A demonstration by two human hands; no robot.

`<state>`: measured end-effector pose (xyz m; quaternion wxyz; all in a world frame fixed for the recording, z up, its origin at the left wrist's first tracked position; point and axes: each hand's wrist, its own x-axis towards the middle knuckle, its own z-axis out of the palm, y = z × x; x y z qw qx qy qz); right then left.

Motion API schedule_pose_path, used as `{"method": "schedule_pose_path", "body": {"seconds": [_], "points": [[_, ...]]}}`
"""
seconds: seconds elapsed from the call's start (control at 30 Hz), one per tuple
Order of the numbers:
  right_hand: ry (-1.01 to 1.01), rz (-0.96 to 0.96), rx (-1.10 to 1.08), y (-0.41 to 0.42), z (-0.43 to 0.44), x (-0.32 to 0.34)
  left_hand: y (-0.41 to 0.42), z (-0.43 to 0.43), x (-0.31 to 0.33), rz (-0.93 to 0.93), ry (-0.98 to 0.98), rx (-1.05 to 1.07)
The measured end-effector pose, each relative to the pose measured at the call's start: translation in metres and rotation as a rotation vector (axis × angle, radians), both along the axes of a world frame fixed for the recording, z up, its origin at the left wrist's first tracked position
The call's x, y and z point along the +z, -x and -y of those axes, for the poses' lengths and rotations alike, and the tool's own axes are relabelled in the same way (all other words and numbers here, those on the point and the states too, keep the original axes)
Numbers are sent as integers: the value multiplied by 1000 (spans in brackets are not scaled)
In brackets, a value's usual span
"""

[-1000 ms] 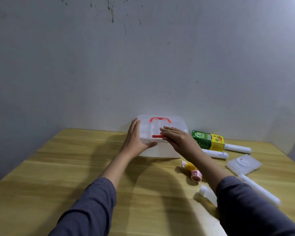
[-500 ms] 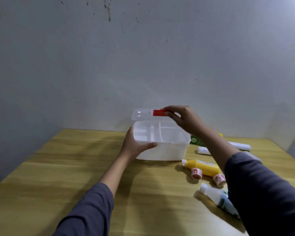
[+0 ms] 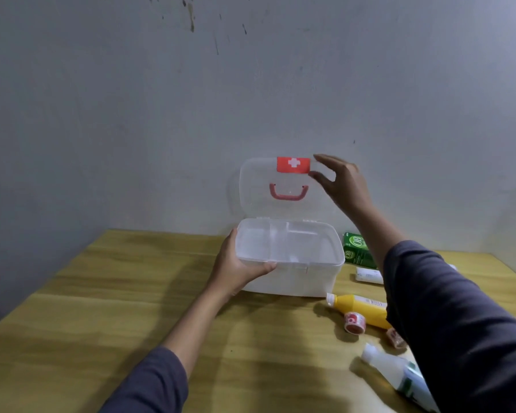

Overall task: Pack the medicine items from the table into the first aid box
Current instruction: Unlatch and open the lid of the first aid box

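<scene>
A translucent first aid box [image 3: 289,263] stood on the wooden counter [image 3: 102,308], its lid [image 3: 283,189] upright and the inner tray bare. The left hand [image 3: 239,266] gripped the box's near left corner. The right hand [image 3: 340,183] hovered beside the lid's red clasp [image 3: 293,164], fingers spread, holding nothing. Below the right forearm lay a yellow bottle [image 3: 361,311], a tape roll [image 3: 354,322], a clear bottle [image 3: 396,374] and a green carton [image 3: 356,251]. The box looked light, stiff and smooth; bracing its rim seemed wise. The bottles might roll; grasping mid-body seemed best.
</scene>
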<state>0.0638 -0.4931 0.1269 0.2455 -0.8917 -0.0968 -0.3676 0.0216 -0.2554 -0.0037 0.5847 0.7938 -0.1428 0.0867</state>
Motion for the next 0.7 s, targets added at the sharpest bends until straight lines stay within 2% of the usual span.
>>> {"method": "schedule_pose_path", "body": {"seconds": [0.17, 0.3, 0.53, 0.7], "points": [[-319, -28, -77, -10, 18, -15, 4, 2, 0, 5, 13, 30], [-337, -22, -122, -20, 19, -23, 11, 4, -2, 24, 33, 59], [-488, -18, -44, -15, 10, -24, 24, 2, -2, 35, 8, 107], [-472, -145, -75, 10, 37, -48, 21, 0, -5, 21, -7, 129]]}}
